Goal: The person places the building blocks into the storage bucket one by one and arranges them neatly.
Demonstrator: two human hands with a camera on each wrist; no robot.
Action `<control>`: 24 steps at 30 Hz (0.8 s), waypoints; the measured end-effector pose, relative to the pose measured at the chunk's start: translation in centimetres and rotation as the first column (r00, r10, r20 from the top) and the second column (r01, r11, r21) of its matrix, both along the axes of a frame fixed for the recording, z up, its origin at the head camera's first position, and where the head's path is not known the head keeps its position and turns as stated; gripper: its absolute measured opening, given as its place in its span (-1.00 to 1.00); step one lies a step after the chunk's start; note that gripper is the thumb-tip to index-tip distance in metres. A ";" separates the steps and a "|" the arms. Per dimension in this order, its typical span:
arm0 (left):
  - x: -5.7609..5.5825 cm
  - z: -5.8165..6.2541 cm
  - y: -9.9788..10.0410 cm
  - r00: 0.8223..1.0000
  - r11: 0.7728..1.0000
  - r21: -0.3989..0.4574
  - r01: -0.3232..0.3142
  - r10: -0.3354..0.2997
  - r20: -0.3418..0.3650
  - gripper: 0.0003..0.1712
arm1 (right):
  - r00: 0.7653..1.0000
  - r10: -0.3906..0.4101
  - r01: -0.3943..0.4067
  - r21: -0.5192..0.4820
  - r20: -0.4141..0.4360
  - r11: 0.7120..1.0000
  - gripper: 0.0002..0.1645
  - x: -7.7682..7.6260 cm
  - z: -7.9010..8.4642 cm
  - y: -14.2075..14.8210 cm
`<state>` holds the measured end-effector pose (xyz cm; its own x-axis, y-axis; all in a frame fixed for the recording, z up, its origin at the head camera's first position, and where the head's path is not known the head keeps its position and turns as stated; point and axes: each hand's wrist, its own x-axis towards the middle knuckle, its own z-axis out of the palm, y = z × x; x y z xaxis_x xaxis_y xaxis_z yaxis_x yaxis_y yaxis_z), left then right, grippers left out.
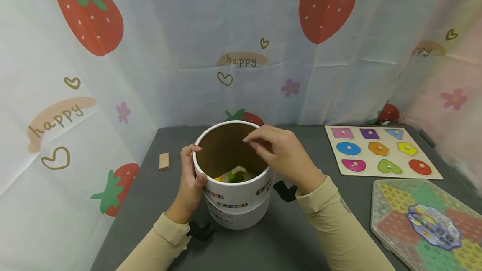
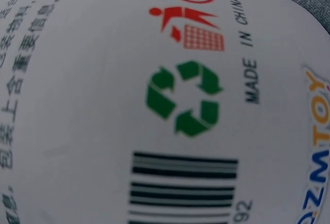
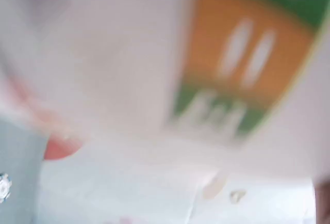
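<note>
we see the white tub (image 1: 241,198) standing upright nr the middle of the grey surface (image 1: 290,233), mouth up, w/ some coloured bits (image 1: 239,175) at the bottom. l. hand (image 1: 191,181) grips its l. rim: fingers hooked over edge, thumb on outer wall. r. hand (image 1: 284,149) is at r. rim, fingers bent, partly closed, tips above the opening; we can't tell if they have hold of anything. we note a wooden block (image 1: 163,161) to l., puzzle board (image 1: 393,154) to r., clear box (image 1: 433,227) nearer us. r. wrist view mostly blurred.
</note>
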<state>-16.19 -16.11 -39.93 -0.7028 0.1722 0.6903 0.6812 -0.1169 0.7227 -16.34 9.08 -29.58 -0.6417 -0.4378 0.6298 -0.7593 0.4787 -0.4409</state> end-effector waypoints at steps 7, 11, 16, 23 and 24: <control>-0.1 0.1 0.0 1.000 1.000 -0.003 -0.010 0.010 -0.008 -0.02 | 0.892 -0.424 0.413 0.096 0.159 0.906 -0.85 -0.5 -3.3 5.2; 0.0 0.1 0.0 1.000 1.000 0.000 -0.005 0.005 -0.004 -0.01 | 0.776 -0.537 0.350 0.481 0.332 0.804 -0.67 -0.3 -6.6 7.8; 0.0 0.0 0.1 1.000 1.000 0.013 -0.005 0.005 -0.005 -0.02 | 0.729 -0.561 0.244 0.617 0.392 0.748 -0.52 -0.1 -10.9 8.6; -0.1 0.0 0.1 1.000 1.000 0.016 0.017 -0.017 -0.011 -0.02 | 0.776 -0.540 0.332 0.517 0.326 0.789 -0.67 0.0 -12.9 7.6; -0.1 0.0 0.1 1.000 1.000 0.013 0.017 -0.017 -0.012 -0.02 | 0.783 -0.531 0.351 0.476 0.324 0.807 -0.67 0.0 -12.4 7.4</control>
